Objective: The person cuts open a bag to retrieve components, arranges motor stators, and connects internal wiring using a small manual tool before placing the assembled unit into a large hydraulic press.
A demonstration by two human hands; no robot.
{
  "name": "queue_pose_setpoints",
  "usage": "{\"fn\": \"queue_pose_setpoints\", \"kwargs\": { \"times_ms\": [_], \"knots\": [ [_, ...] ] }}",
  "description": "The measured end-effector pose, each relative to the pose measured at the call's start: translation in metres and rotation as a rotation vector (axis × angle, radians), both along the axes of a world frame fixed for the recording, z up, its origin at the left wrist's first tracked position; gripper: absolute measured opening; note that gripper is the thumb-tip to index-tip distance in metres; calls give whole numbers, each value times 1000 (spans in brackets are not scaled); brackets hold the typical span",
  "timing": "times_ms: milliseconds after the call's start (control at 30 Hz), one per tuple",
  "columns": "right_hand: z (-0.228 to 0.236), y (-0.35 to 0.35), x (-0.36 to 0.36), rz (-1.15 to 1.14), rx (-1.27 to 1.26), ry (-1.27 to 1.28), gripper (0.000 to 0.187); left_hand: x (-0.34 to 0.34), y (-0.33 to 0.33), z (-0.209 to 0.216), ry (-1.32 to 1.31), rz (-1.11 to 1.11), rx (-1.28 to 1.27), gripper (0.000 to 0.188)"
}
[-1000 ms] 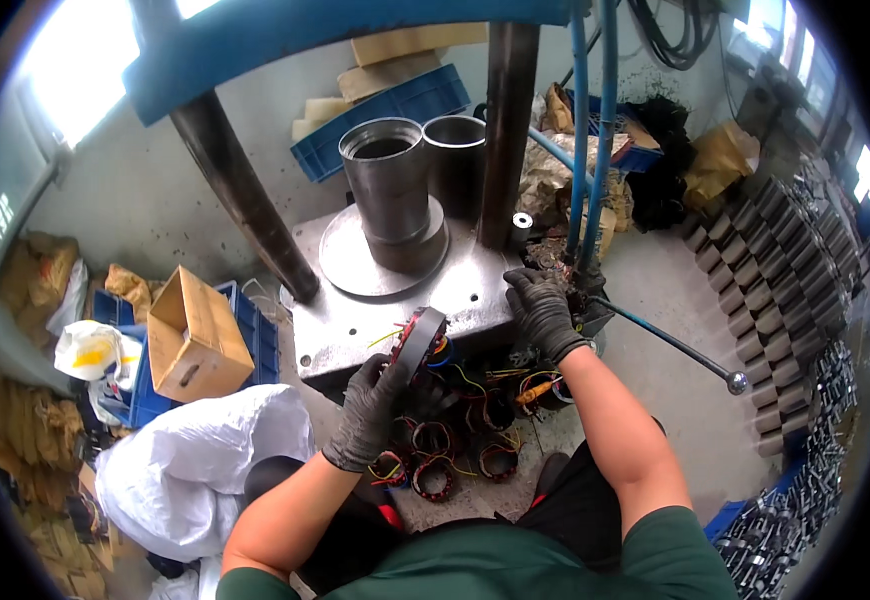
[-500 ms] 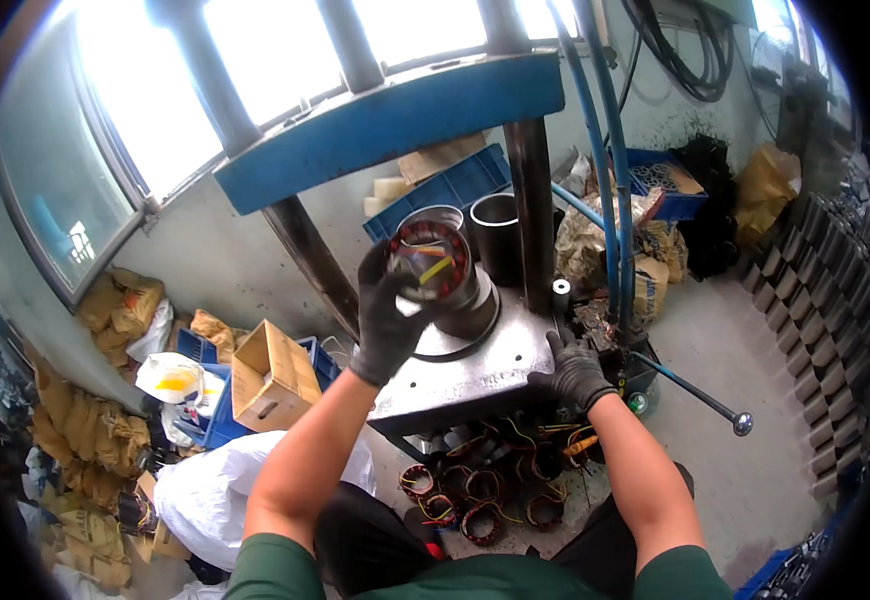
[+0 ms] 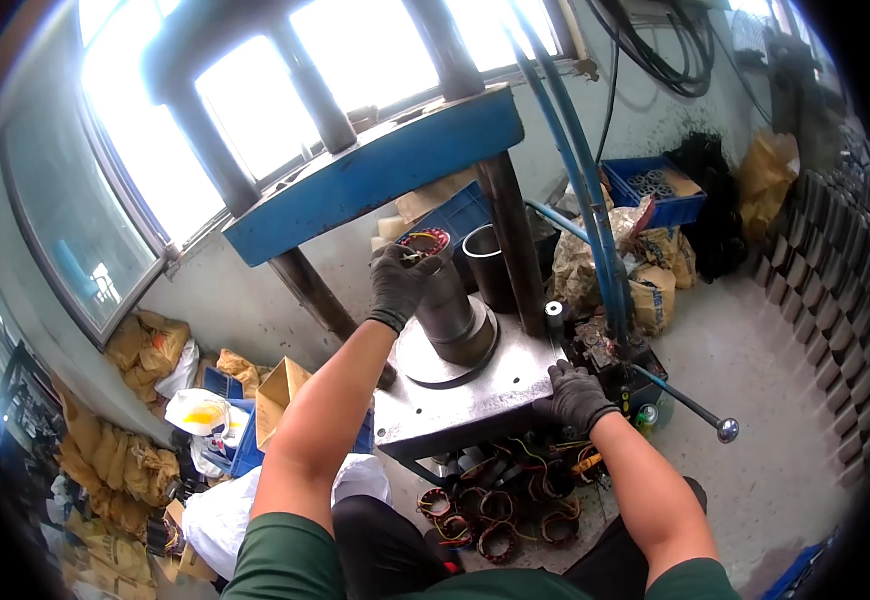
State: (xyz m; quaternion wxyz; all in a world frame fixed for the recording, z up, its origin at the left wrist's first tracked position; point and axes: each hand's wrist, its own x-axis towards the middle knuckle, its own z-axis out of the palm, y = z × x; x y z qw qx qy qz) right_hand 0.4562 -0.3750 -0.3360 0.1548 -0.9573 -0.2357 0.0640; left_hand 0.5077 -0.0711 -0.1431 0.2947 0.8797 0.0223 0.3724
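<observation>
My left hand point(image 3: 400, 288), in a dark glove, is closed on a ring-shaped motor stator point(image 3: 439, 240) with red windings. The stator is at the top of an upright grey metal cylinder point(image 3: 445, 305); whether it sits inside the mouth or on the rim, I cannot tell. Under the cylinder are a round base and the bright metal table point(image 3: 515, 372) of a blue press point(image 3: 375, 170). My gloved right hand point(image 3: 577, 398) rests at the table's right front corner, fingers apart, holding nothing visible.
Behind the cylinder stands an open dark metal tube point(image 3: 488, 265). Several wound stators point(image 3: 498, 541) lie on the floor below the table. A ball-ended lever point(image 3: 690, 405) sticks out at the right. Stacked grey cylinders point(image 3: 815, 310) line the far right; a carton point(image 3: 277, 395) stands left.
My left hand has brought the stator, earlier held tilted in front of the cylinder, to the cylinder's top. The right hand stays at the table's corner. The view has shifted.
</observation>
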Motion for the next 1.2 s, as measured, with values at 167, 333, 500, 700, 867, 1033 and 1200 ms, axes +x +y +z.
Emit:
{"fn": "queue_pose_setpoints", "kwargs": {
  "times_ms": [167,333,500,700,867,1033,1200],
  "knots": [
    [-5,6,2,0,16,-30,86,21,29,-15,-115,60,108,43],
    [-7,7,2,-11,15,-51,81,9,34,-1,-4,-160,-359,46],
    [-7,7,5,-12,26,-11,75,-1,28,-9,-41,-98,-9,44],
    [-6,1,7,-7,61,-58,65,0,23,-4,89,-144,38,56],
    [8,10,0,5,40,-46,61,8,32,-26,-179,-155,-4,54],
    [6,3,-1,18,65,-129,57,3,13,-19,9,-197,-143,55],
    [15,10,-12,75,124,-212,53,16,25,-21,-176,-386,-240,66]
  ]
}}
